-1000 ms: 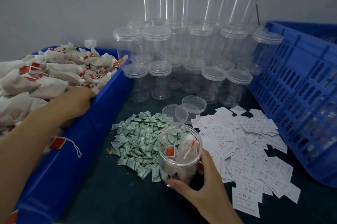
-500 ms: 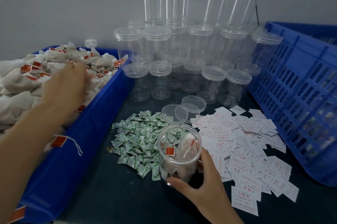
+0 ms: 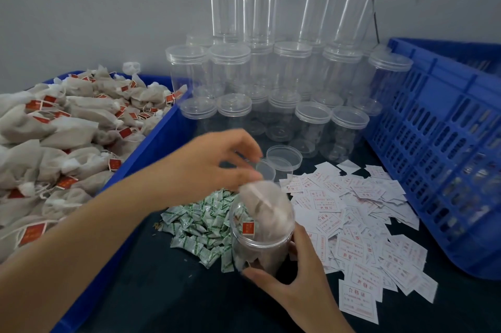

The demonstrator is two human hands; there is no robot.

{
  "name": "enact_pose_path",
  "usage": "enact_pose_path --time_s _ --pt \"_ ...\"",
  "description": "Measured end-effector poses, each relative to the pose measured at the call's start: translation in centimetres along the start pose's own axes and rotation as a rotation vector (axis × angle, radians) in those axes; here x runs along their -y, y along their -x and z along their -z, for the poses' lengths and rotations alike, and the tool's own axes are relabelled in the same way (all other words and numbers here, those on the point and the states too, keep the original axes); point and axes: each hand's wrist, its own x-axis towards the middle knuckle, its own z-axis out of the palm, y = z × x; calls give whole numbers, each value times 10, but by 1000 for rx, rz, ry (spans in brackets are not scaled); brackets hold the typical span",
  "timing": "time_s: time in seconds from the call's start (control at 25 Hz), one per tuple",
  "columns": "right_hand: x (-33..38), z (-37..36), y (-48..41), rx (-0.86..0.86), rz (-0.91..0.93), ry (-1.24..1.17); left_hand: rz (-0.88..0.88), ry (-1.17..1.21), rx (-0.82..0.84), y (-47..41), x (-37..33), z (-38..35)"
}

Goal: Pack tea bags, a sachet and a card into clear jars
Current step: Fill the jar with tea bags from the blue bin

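Note:
My right hand [image 3: 292,278] grips an open clear jar [image 3: 261,227] standing on the dark table, with tea bags inside and a red tag hanging at its wall. My left hand [image 3: 214,161] is just above the jar's mouth, fingertips pinching a grey-white tea bag [image 3: 254,197] that is partly inside the jar. A heap of tea bags [image 3: 62,137] with red tags fills the blue bin on the left. Green-and-white sachets [image 3: 200,224] lie piled left of the jar. White printed cards [image 3: 360,218] are spread to its right.
Stacked empty clear jars with lids [image 3: 273,66] stand against the grey wall. Loose clear lids [image 3: 283,156] lie behind the held jar. A blue slatted crate [image 3: 444,142] stands on the right. The blue bin's wall [image 3: 151,148] runs along the left.
My left hand left the tea bag bin and moved right to the jar's mouth carrying a tea bag. My right hand kept its hold on the jar.

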Motion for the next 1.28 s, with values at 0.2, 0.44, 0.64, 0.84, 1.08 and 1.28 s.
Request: enact_pose_path --time_s 0.2,0.44,0.64,0.84,1.08,1.28 --pt "-1 0 0 3 0 -2 130 -657 -495 -2 44 78" --pt "0 0 1 4 7 1 687 -1131 -40 15 113 103" --pt "1 0 1 5 2 -5 553 -1222 -287 14 118 96" --pt "1 0 1 8 0 -9 214 -794 -815 16 114 104" --pt "1 1 0 7 -3 0 26 -13 -899 18 87 107" --pt "2 1 1 5 -1 -16 -221 245 -860 9 27 105"
